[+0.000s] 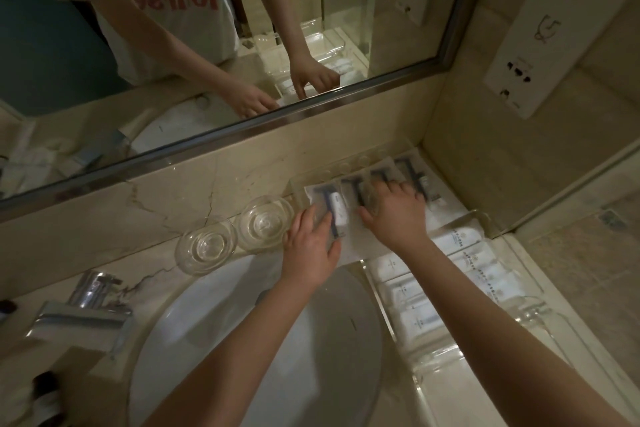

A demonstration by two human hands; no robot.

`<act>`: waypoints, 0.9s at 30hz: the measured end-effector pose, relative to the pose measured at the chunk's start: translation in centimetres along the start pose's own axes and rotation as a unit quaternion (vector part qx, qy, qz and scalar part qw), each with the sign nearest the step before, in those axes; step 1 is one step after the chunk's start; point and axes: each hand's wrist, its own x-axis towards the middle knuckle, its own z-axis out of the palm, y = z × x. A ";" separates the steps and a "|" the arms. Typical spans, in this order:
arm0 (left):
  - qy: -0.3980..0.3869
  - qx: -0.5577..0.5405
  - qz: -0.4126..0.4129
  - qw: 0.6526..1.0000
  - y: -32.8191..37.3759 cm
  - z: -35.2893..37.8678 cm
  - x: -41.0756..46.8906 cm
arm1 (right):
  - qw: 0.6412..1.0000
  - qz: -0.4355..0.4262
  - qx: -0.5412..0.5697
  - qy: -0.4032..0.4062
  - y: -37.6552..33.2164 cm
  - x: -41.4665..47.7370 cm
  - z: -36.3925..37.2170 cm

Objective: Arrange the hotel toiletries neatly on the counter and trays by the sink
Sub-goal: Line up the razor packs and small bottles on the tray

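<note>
My left hand (311, 246) is on the razor packet (330, 206) at the left end of the row. The fingers lie along its left edge and the thumb sits at its near end. I cannot tell if the hand pinches the packet or only rests on it.

My right hand (394, 215) is spread out flat, with its fingers pressing down on the other razor packets (408, 166) beside it. It holds nothing.

The packets lie side by side in a clear tray (298, 184) at the back of the counter (156, 211), near the corner wall. Each one shows a dark razor.

Closer to me, white tubes (415, 291) lie in a second clear tray (377, 288), right of the sink (242, 340).

Two clear glass dishes (206, 244) sit behind the sink, left of my hands. The tap (83, 312) is at the far left. The mirror (173, 45) shows both hands.
</note>
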 end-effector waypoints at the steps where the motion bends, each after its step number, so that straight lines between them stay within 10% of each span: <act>1: -0.011 -0.004 -0.005 1.000 -0.3 0.0 -0.2 | 1.000 0.003 -0.004 -0.015 -0.6 0.3 0.1; 16: -0.047 -0.038 0.005 0.998 -1.2 -1.8 -0.6 | 0.994 0.043 0.086 0.042 0.5 -1.3 -1.7; 27: -0.013 0.040 0.027 0.999 -5.6 -7.0 -9.7 | 0.989 -0.097 0.094 0.060 -2.9 -11.5 -2.1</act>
